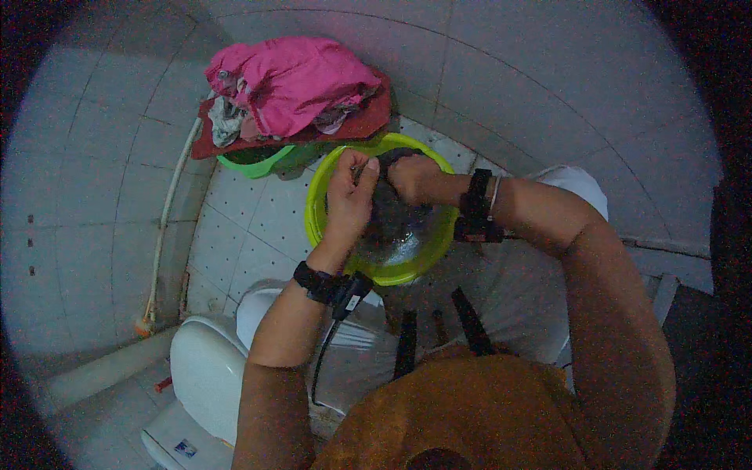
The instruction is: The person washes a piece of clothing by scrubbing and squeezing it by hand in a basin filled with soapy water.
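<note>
Between my knees is a yellow-green basin with water in it that catches a bright glint. A dark cloth lies bunched in the basin, partly covered by my hands. My left hand is over the left side of the basin, its fingers curled in on a piece of the cloth and the thumb raised. Across from it, my right hand reaches in from the right and is closed on the cloth, with its fingertips mostly hidden. Both wrists wear black straps, and a cable runs from the left one.
Behind the basin, a pink garment and other clothes are heaped on a red board over a green basin. A white toilet stands at the lower left. A pale hose runs along the tiled wall.
</note>
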`<state>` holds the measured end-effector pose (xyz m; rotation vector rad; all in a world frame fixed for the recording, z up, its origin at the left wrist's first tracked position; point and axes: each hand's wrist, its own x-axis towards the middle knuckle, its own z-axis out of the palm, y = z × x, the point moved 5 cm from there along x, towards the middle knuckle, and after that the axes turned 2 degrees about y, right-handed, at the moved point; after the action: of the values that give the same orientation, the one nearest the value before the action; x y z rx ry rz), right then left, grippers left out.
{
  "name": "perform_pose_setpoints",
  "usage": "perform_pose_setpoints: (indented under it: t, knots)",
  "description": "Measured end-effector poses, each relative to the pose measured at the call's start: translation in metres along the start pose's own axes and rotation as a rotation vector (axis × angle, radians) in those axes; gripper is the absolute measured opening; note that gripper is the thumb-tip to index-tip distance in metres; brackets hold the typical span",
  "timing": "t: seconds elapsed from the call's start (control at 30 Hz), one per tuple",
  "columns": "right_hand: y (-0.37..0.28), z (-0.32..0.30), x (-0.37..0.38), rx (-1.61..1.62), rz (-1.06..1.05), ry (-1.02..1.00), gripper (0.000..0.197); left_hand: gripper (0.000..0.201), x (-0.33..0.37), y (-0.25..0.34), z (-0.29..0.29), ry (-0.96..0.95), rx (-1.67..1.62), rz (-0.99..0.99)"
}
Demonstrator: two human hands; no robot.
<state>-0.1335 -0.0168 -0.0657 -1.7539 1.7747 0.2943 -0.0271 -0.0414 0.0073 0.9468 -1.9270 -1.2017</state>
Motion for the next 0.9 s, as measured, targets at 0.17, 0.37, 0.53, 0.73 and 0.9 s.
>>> perform_pose_setpoints:
  t: [0.17, 0.37, 0.53, 0.73, 0.9]
  knots:
    - [0.009, -0.043, -0.003, 0.189, -0.222, 0.258, 0.027, 0.014, 0.014, -0.060, -0.027, 0.133, 0.009, -0.158]
    - [-0.001, -0.104, -0.036, 0.571, -0.587, 0.628, 0.021, 0.015, 0.005, -0.083, -0.030, 0.198, -0.121, -0.289]
    - [-0.003, -0.098, -0.043, 0.361, -0.665, 0.828, 0.020, 0.026, 0.014, -0.027, -0.019, 0.080, -0.061, -0.267]
    - [-0.002, -0.086, -0.035, 0.644, -0.570, 0.607, 0.023, 0.026, 0.006, -0.028, -0.004, -0.145, -0.247, -0.260]
    - [0.027, -0.085, -0.025, 0.478, -0.508, 0.804, 0.019, 0.020, 0.010, -0.051, -0.034, 0.188, -0.464, -0.344]
